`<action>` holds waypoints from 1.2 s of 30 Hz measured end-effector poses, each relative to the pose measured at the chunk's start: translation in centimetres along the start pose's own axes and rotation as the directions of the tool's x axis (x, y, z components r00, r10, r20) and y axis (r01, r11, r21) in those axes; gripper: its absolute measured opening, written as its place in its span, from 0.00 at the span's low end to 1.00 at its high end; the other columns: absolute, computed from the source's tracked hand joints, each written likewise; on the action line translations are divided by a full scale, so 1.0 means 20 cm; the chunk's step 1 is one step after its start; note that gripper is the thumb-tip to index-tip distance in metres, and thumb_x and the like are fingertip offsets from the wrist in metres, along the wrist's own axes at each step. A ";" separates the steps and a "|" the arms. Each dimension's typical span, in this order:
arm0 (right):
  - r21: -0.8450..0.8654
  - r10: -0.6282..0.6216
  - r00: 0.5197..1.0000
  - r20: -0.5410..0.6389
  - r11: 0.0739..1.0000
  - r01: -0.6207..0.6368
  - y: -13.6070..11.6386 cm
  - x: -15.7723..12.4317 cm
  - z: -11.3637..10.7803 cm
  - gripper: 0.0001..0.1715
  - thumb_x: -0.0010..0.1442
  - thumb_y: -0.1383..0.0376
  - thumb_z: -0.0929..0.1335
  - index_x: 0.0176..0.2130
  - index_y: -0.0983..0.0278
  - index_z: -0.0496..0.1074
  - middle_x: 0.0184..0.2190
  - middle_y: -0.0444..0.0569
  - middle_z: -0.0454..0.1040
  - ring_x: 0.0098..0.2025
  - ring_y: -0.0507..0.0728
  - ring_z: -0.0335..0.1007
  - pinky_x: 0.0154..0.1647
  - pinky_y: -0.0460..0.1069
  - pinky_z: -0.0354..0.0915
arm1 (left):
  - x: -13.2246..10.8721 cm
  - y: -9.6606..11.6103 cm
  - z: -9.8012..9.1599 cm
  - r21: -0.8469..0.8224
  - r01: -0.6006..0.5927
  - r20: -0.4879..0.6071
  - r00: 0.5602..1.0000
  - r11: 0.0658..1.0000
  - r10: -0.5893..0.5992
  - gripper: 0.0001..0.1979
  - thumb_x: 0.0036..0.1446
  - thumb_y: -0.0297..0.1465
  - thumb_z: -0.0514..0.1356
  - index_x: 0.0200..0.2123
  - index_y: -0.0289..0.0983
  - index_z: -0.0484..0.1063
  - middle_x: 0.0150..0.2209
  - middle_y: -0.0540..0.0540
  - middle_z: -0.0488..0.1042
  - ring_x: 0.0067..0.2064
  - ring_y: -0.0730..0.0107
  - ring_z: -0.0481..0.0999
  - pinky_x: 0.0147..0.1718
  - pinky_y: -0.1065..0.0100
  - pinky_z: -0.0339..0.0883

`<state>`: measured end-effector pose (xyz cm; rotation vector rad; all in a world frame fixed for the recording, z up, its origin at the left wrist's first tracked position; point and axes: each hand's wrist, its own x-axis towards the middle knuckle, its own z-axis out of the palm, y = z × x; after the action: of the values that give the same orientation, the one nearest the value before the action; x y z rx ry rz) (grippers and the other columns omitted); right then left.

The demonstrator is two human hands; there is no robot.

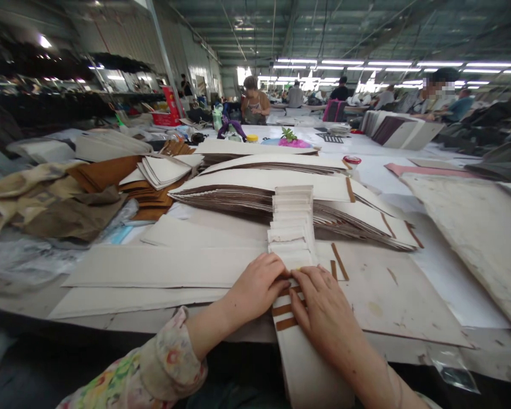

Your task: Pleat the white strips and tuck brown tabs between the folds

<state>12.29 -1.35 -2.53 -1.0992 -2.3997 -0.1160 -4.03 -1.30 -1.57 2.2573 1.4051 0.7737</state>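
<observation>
My left hand (255, 287) and my right hand (323, 312) rest together at the near end of a long overlapped row of off-white pieces (293, 227). Both hands have their fingers curled down onto thin brown strips (286, 309) that lie across a white piece (306, 363) reaching toward me over the table edge. The fingertips of both hands pinch or press at the same spot; what exactly each finger grips is hidden. Two loose brown strips (339, 261) lie just right of the row.
Fanned stacks of white sheets with brown edges (281, 193) lie behind the row. Tan and brown fabric pieces (59, 199) are piled at left. A large speckled board (481, 238) sits at right. Flat white boards (162, 267) cover the near table. Other people work at far tables.
</observation>
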 end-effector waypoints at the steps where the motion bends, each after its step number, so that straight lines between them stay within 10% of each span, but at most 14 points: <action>1: -0.004 0.003 1.000 0.000 1.000 -0.003 0.00 0.00 -0.01 0.13 0.57 0.67 0.60 0.43 0.65 0.64 0.37 0.52 0.68 0.44 0.59 0.64 0.51 0.58 0.58 | -0.01 -0.01 0.00 -0.033 0.012 -0.017 1.000 0.999 -0.012 0.02 0.54 0.27 0.57 0.33 0.37 0.66 0.37 0.47 0.67 0.43 0.66 0.65 0.43 0.66 0.60; 8: -0.019 -0.026 0.999 0.040 0.999 0.027 0.01 0.00 -0.01 0.18 0.56 0.68 0.60 0.47 0.67 0.63 0.42 0.54 0.67 0.46 0.59 0.62 0.52 0.58 0.56 | -0.08 -0.05 -0.03 -0.165 0.167 -0.062 0.982 0.972 -0.179 0.08 0.50 0.27 0.59 0.36 0.37 0.68 0.36 0.48 0.66 0.40 0.67 0.66 0.41 0.67 0.62; 31: 0.061 -0.174 0.972 0.156 0.984 0.167 0.00 0.06 -0.03 0.21 0.52 0.74 0.59 0.46 0.65 0.64 0.37 0.51 0.68 0.44 0.58 0.62 0.49 0.55 0.60 | -0.14 -0.08 0.00 0.088 0.001 0.005 1.000 0.996 -0.001 0.09 0.60 0.30 0.49 0.37 0.37 0.68 0.39 0.45 0.70 0.42 0.66 0.65 0.43 0.65 0.59; 36: 0.046 -0.185 0.974 0.129 0.983 0.180 0.00 0.05 -0.03 0.20 0.54 0.73 0.58 0.47 0.67 0.65 0.39 0.52 0.69 0.45 0.58 0.62 0.47 0.54 0.62 | -0.15 -0.11 -0.08 -0.098 0.105 0.002 0.994 0.990 -0.106 0.11 0.59 0.31 0.48 0.38 0.37 0.69 0.37 0.46 0.71 0.41 0.69 0.67 0.42 0.69 0.61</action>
<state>11.98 -0.86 -1.58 -0.8946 -2.6092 -0.0651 -7.58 -2.97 -2.22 2.0909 1.4429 0.7945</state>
